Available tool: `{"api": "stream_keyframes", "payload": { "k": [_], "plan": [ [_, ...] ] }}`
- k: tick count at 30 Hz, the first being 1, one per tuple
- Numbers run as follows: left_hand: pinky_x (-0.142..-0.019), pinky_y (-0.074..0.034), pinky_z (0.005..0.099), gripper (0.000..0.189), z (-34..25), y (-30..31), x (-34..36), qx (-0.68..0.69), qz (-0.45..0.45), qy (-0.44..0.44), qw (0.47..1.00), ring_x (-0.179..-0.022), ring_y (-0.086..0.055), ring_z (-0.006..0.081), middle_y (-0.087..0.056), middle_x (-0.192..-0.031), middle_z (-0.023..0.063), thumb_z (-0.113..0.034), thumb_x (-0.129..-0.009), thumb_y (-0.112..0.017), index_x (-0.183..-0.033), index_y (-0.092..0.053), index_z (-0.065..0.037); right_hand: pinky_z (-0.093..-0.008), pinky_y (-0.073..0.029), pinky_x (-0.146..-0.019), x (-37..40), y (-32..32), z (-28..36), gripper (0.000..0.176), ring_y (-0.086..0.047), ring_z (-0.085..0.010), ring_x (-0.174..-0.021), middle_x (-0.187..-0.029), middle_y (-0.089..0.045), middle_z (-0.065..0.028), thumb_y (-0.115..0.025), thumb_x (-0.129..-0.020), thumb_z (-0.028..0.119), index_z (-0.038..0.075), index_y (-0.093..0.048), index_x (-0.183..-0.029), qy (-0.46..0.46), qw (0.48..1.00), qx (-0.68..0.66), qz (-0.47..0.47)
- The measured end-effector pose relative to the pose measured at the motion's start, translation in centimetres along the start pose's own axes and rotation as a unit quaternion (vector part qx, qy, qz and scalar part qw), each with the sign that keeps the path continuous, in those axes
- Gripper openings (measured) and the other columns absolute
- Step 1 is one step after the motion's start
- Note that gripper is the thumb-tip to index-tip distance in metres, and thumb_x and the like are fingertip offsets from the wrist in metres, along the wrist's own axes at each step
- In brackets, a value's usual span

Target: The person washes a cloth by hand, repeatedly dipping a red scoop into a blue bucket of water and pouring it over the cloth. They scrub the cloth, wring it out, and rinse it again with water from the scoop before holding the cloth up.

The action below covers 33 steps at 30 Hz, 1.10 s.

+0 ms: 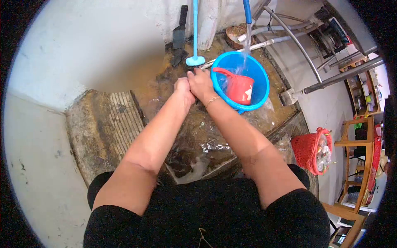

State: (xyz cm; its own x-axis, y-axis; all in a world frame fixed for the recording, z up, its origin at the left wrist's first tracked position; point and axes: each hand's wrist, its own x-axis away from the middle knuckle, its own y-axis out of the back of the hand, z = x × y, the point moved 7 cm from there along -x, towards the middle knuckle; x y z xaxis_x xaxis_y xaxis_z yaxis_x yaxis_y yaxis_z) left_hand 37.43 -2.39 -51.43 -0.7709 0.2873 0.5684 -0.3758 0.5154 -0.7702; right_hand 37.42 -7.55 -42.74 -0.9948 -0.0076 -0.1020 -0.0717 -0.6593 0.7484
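My left hand [184,87] and my right hand [201,82] are pressed together over the wet floor, the right wrapped over the left, beside a blue basin [261,78]. I cannot tell if anything is held between them. A thin bracelet [212,101] circles my right wrist. A red dipper [240,87] stands inside the basin. Water [247,45] falls into the basin from a blue hose [247,10] above.
Clear plastic sheeting [206,142] lies on the wet, stained floor below my arms. A light blue long-handled tool [195,37] and a dark brush [179,37] lean at the wall. Grey pipes [297,41] run at the right. A red basket [312,149] and wooden shelves [359,165] stand right.
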Motion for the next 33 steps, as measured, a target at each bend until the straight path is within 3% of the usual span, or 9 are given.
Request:
{"api": "stream_keyframes", "payload": {
  "k": [7,10,11,12,15,18,20,28,33],
  "plan": [
    [-0.073,-0.045,0.0458,0.032,-3.9,3.1,1.2,-0.048,0.113,0.046,0.991,-0.074,-0.056,0.0291,-0.059,-0.076,0.0144,-0.029,-0.085,-0.034,-0.075,-0.054,-0.006,-0.0486,-0.043,-0.072,5.1,-0.7,5.6,0.025,-0.054,-0.0415,-0.079,-0.079,-0.054,-0.0243,-0.044,-0.083,0.024,0.002,-0.05,-0.092,0.006,1.0,-0.026,0.009],
    [-0.072,-0.045,0.0439,0.028,-3.9,8.0,-1.5,0.048,-0.036,0.181,0.982,-0.074,-0.055,0.0278,-0.056,-0.08,0.0128,-0.027,-0.085,-0.036,-0.087,-0.053,-0.005,-0.0454,-0.046,-0.063,8.3,-1.6,8.2,0.021,-0.056,-0.0396,-0.069,-0.073,-0.057,-0.0196,-0.048,-0.081,0.027,0.006,-0.051,-0.08,0.151,0.987,-0.045,0.03],
    [-0.072,-0.044,0.0438,0.03,-4.0,9.9,-3.2,-0.077,0.257,0.166,0.949,-0.08,-0.055,0.0279,-0.056,-0.086,0.013,-0.027,-0.086,-0.035,-0.092,-0.051,-0.004,-0.0449,-0.046,-0.063,7.5,-1.9,7.4,0.025,-0.057,-0.038,-0.069,-0.074,-0.059,-0.0178,-0.046,-0.082,0.03,0.007,-0.054,-0.077,0.156,0.987,-0.013,0.022],
    [-0.072,-0.044,0.0438,0.03,-2.7,8.9,-2.3,-0.076,0.255,0.169,0.949,-0.08,-0.055,0.0279,-0.056,-0.086,0.013,-0.027,-0.086,-0.035,-0.092,-0.051,-0.004,-0.0444,-0.046,-0.063,6.1,-2.1,6.5,0.029,-0.057,-0.0364,-0.07,-0.075,-0.06,-0.0161,-0.045,-0.082,0.033,0.007,-0.056,-0.074,0.16,0.987,0.018,0.014],
    [-0.059,-0.048,0.0452,0.024,-2.1,4.9,4.0,-0.108,-0.22,-0.048,0.968,-0.072,-0.057,0.0279,-0.055,-0.085,0.0138,-0.022,-0.087,-0.038,-0.094,-0.05,-0.003,-0.0432,-0.046,-0.063,0.3,-3.5,-2.3,0.045,-0.058,-0.0337,-0.072,-0.077,-0.061,-0.0163,-0.035,-0.086,0.041,0.009,-0.063,-0.071,-0.006,0.997,0.077,0.014],
    [-0.063,-0.046,0.0496,0.03,-2.4,8.0,1.9,-0.109,-0.17,-0.15,0.968,-0.076,-0.057,0.0296,-0.056,-0.083,0.0135,-0.031,-0.084,-0.039,-0.092,-0.052,-0.004,-0.0462,-0.046,-0.066,2.0,-5.0,-0.6,0.039,-0.059,-0.0353,-0.072,-0.077,-0.062,-0.0137,-0.037,-0.084,0.038,0.012,-0.064,-0.072,0.051,0.998,0.025,0.037],
    [-0.076,-0.044,0.0452,0.049,-1.3,7.3,2.8,-0.044,0.027,-0.003,0.999,-0.082,-0.056,0.0292,-0.058,-0.084,0.0145,-0.048,-0.082,-0.031,-0.088,-0.054,-0.005,-0.0457,-0.045,-0.066,5.5,-2.6,4.9,0.048,-0.057,-0.037,-0.072,-0.074,-0.059,-0.0193,-0.033,-0.086,0.041,0.006,-0.061,-0.069,0.044,0.995,0.05,0.075],
    [-0.076,-0.045,0.0483,0.039,0.9,7.7,1.7,-0.041,-0.184,0.051,0.981,-0.084,-0.057,0.0271,-0.059,-0.094,0.0094,-0.046,-0.086,-0.04,-0.097,-0.052,-0.011,-0.0424,-0.045,-0.072,1.4,-7.9,-4.0,0.039,-0.055,-0.0321,-0.088,-0.095,-0.057,-0.0183,-0.043,-0.084,0.039,0.005,-0.059,-0.092,0.039,0.991,0.104,0.076],
    [-0.077,-0.044,0.0453,0.03,-1.2,7.5,3.9,-0.172,0.106,-0.07,0.977,-0.09,-0.054,0.0264,-0.057,-0.086,0.006,-0.038,-0.087,-0.039,-0.095,-0.052,-0.012,-0.0418,-0.041,-0.082,8.4,-3.7,5.0,0.039,-0.05,-0.04,-0.09,-0.098,-0.047,-0.0187,-0.05,-0.079,0.04,0.005,-0.052,-0.099,0.024,0.995,-0.056,0.083]
  ]
}}
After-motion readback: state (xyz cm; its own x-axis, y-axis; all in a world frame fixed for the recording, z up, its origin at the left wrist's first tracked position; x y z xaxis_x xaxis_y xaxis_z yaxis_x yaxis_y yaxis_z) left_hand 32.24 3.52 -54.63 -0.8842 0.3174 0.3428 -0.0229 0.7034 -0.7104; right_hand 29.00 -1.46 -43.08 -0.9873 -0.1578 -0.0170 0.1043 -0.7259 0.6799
